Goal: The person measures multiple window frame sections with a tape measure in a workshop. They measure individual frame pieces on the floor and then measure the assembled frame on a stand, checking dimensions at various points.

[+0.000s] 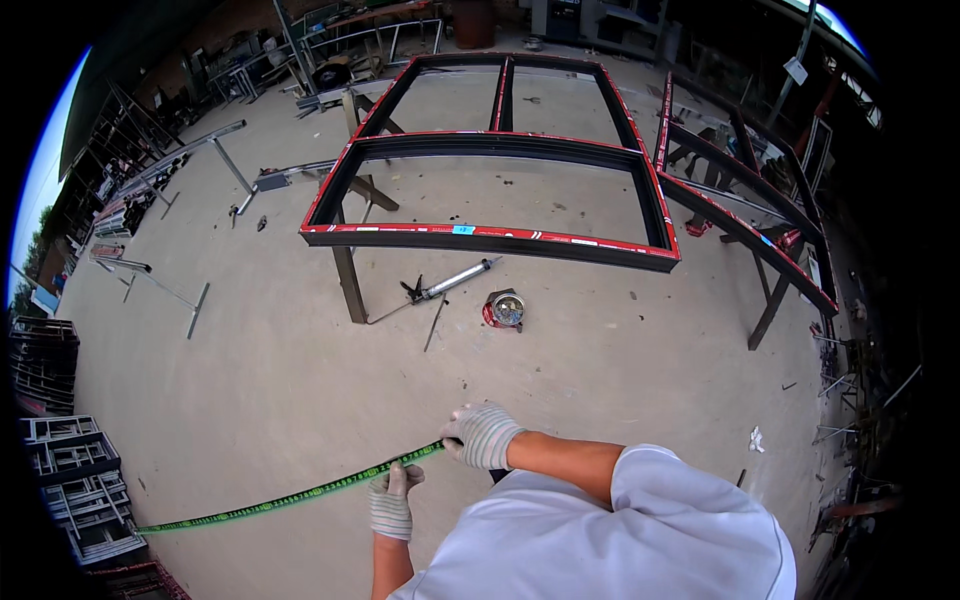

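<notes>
Nearside of the red-black window frame (460,145), gloved right hand (485,437) grips green tape measure (300,496), fingers curled; left hand (391,502) pinches tape's edge; caulking gun (455,281) closer to frame.

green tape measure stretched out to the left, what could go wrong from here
The far end of the long green tape measure reaches the stack of grey metal frames; if its hold there is weak, it might slip and spring back toward the striped-gloved left hand and right hand.

The silver tubular caulking gun and open round metal tin lie on the floor ahead, so someone could trip.
</notes>
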### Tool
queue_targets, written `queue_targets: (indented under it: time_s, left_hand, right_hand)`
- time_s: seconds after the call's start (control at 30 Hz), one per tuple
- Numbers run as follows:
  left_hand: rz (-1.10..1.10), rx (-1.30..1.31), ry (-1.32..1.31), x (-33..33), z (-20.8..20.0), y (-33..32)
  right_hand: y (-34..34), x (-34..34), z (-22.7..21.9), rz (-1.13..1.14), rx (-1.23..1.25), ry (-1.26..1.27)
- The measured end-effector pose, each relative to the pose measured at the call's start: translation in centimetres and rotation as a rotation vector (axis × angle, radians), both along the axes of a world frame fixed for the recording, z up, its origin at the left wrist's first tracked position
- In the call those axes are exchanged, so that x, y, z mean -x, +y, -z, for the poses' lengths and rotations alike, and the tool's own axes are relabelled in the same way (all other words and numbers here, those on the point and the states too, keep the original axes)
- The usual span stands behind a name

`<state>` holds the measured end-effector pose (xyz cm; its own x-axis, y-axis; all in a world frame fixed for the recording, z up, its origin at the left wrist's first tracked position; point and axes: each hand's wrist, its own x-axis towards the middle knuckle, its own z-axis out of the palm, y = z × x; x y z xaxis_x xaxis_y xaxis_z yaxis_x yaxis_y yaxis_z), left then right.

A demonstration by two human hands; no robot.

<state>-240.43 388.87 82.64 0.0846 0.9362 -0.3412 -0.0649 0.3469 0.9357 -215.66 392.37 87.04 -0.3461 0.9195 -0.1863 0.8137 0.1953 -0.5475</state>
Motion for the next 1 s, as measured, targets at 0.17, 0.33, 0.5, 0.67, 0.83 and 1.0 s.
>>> queue_targets:
  time_s: [0.17,0.33,0.5,0.67,0.83,1.0]
  left_hand:
    - [-0.091,0.031,-0.079,4.2,3.4,10.6]
    - [-0.194,0.012,-0.040,8.5,1.5,22.6]
    - [-0.305,0.004,-0.095,13.6,0.3,32.5]
    - [-0.292,-0.015,-0.122,19.4,1.3,42.2]
    - [-0.180,0.003,-0.113,26.8,4.2,53.6]
    - [-0.003,-0.014,-0.030,35.6,2.4,65.7]
  right_hand:
    - [13.2,4.2,1.5,-0.100,0.029,-0.021]
    - [27.4,9.3,0.6,-0.176,0.070,-0.003]
    - [39.8,15.5,-0.8,-0.284,-0.008,-0.006]
    - [48.8,21.1,-0.3,-0.236,-0.037,-0.021]
    - [57.6,27.7,1.8,-0.111,0.014,-0.030]
    - [65.4,35.5,2.2,0.050,0.023,0.045]
